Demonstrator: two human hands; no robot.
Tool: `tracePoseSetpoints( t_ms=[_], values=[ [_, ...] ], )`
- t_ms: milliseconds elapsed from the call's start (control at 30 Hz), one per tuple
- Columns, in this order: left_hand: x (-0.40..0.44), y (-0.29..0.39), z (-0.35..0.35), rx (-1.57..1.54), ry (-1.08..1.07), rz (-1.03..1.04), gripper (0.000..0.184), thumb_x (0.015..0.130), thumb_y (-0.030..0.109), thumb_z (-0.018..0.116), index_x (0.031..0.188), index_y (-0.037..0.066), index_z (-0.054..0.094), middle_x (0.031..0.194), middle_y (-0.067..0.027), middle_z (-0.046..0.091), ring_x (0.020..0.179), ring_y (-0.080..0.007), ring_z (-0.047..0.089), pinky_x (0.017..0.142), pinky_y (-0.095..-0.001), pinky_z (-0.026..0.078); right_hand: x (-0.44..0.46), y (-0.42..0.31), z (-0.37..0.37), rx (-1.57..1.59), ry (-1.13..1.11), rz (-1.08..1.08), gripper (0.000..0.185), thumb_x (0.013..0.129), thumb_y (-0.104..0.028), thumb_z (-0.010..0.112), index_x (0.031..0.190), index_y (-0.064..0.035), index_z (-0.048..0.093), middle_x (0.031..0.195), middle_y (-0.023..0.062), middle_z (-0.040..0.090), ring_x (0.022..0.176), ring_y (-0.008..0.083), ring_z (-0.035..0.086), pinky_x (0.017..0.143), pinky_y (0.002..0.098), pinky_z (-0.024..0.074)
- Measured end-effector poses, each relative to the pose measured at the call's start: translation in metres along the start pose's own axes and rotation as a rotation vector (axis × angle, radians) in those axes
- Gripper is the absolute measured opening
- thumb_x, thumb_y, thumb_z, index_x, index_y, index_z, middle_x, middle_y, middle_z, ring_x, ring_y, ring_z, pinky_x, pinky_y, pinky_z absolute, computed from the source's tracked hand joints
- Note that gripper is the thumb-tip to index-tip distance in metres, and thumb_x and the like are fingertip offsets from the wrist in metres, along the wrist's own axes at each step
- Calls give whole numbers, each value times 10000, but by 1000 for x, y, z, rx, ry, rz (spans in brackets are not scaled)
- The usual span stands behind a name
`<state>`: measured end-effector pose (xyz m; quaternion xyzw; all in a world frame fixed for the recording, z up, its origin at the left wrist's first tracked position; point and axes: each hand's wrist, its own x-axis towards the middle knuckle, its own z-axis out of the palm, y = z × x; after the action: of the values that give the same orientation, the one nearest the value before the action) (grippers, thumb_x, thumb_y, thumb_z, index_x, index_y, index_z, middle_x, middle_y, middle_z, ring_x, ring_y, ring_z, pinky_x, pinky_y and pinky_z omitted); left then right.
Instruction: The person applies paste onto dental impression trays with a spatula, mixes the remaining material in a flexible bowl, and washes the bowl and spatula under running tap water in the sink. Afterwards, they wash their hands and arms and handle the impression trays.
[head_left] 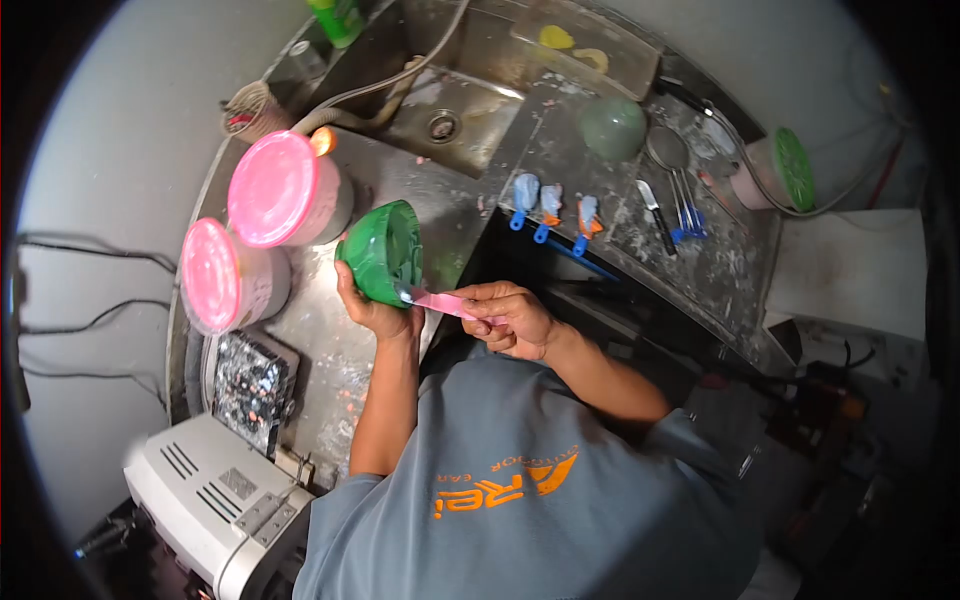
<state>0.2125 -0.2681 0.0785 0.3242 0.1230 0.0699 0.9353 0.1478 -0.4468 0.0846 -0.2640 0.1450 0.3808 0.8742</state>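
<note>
The left hand (385, 318) cupped the near side of the green bowl (368, 257), thumb spread along its left, the left forearm (384, 405) running nearly straight toward it, while the right hand (510, 318) was held with curled fingers just right of the bowl, the right forearm (608, 378) slanting away from it.

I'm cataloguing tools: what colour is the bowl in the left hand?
The bowl is green, as the head view shows.

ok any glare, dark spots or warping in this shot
Head view: wide-angle warping seems to bend the counter, with corners blacked out; head view: light glints off the pink lids; head view: shadow hides detail at lower right; head view: the left hand, right hand and green bowl read clearly.
</note>
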Motion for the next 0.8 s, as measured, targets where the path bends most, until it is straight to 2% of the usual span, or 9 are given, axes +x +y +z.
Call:
tracePoseSetpoints(
  t_ms=[167,233,367,400,533,633,733,800],
  values=[
    [4,-2,1,46,69,-95,617,961,520,439,1259,-3,574,1205,-161,634,1105,-315,625,957,-468,515,-43,-1,-32,108,171,-289,359,956,-93,558,1313,-66,585,762,44,521,543,27,352,424,163,233],
    [6,2,-6,53,74,-121,621,960,519,438,1276,0,566,1230,-163,621,1121,-321,618,959,-473,520,-60,-8,-34,49,418,-440,372,955,-111,578,1325,-73,583,748,43,527,504,24,322,430,169,232],
    [8,7,-17,61,99,-126,606,959,512,449,1280,11,563,1247,-161,611,1123,-324,618,956,-484,527,-74,-9,-66,-262,840,-822,344,976,-98,581,1319,-76,606,721,3,531,499,6,344,423,168,244],
    [6,10,-14,60,111,-133,603,957,513,450,1274,14,566,1237,-161,615,1118,-323,621,953,-490,528,-76,-10,-72,-290,881,-860,334,986,-108,579,1316,-73,610,720,-11,531,505,-3,357,417,169,249],
    [2,13,-17,49,129,-144,596,957,508,450,1269,14,568,1232,-165,616,1118,-327,622,943,-493,534,-80,-15,-80,-289,992,-880,315,986,-101,580,1295,-54,616,738,16,548,516,3,346,419,163,231],
    [1,14,-26,40,130,-142,591,962,501,458,1275,11,567,1239,-162,615,1119,-322,620,946,-487,531,-71,-17,-78,-319,985,-838,322,990,-90,562,1307,-65,613,715,-12,526,518,-7,347,428,173,240],
    [0,15,-28,35,160,-147,591,960,500,458,1269,8,567,1229,-166,617,1108,-327,623,938,-488,534,-58,-17,-71,-435,996,-835,345,992,-67,543,1333,-44,589,755,-1,577,566,26,445,483,193,353],
    [-1,17,-28,34,177,-151,591,957,499,458,1264,6,568,1221,-169,619,1102,-330,625,934,-488,534,-43,-13,-75,-684,1083,-899,376,983,-62,548,1358,-34,564,833,29,636,642,57,519,569,224,431]
  ],
)
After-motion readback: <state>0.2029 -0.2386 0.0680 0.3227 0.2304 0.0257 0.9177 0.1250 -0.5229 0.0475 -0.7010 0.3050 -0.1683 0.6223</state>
